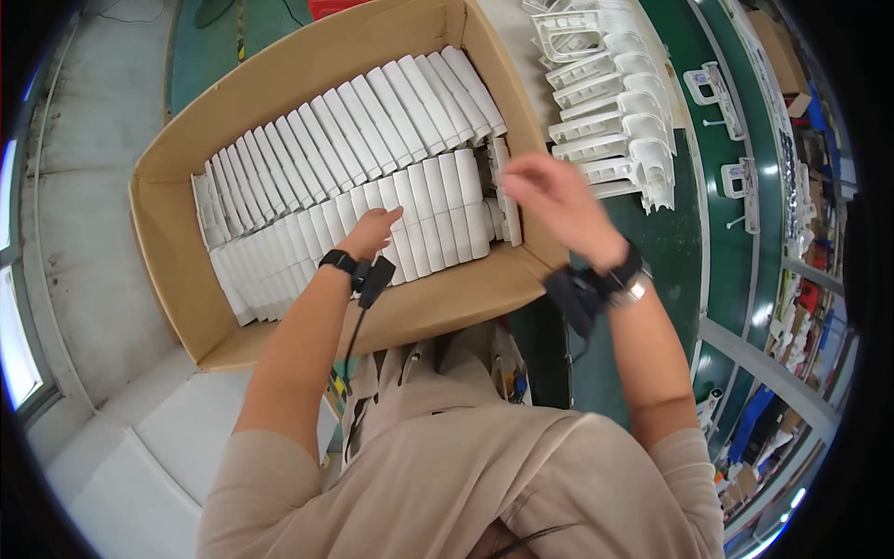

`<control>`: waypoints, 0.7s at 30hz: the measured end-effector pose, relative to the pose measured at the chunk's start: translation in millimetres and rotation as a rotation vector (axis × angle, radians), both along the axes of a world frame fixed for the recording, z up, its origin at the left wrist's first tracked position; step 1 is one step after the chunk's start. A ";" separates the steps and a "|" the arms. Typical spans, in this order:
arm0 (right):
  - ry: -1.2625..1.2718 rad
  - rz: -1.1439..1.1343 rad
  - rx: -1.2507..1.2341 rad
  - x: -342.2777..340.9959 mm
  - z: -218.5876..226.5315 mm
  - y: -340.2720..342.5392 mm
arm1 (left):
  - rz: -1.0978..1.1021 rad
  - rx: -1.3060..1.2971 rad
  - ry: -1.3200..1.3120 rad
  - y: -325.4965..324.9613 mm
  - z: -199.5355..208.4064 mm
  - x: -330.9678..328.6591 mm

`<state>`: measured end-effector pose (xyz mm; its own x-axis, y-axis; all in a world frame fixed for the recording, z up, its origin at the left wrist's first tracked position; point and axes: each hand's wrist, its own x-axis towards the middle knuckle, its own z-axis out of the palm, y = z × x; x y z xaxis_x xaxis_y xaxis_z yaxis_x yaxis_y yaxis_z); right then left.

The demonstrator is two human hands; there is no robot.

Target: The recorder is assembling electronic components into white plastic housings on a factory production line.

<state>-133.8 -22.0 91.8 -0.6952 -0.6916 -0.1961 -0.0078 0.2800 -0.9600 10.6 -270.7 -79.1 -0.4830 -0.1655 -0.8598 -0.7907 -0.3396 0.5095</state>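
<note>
A big open cardboard box (pixel 154 238) holds two rows of white plastic parts standing tightly side by side. Over the near row of white parts (pixel 456 191) lies my left hand (pixel 372 233), its index finger stretched out against their tops and nothing seen in its grip. At the box's right end, my right hand (pixel 563 200) hovers above the cardboard rim. Motion blurs its fingers, and no part shows in it. A gap with a few parts turned another way sits at the right end of the near row.
Right of the box, a stack of white molded frames (pixel 619 102) lies on a worktop. Farther right runs a green conveyor (pixel 731 88) carrying single white parts (pixel 740 191). A grey metal rail (pixel 764 368) crosses beside my right arm. A pale wall (pixel 84 186) stands at left.
</note>
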 end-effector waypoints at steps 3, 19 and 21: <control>-0.099 0.016 0.371 -7.1 -111.0 -34.3 | -0.215 -0.200 -0.089 14.9 -42.7 -15.4; -0.501 -0.413 0.517 7.4 -226.1 -12.0 | 0.029 -0.250 0.005 48.6 -33.8 -9.3; -0.579 -0.459 0.357 4.7 -232.3 1.2 | 0.028 -0.232 0.091 51.8 -38.9 -7.5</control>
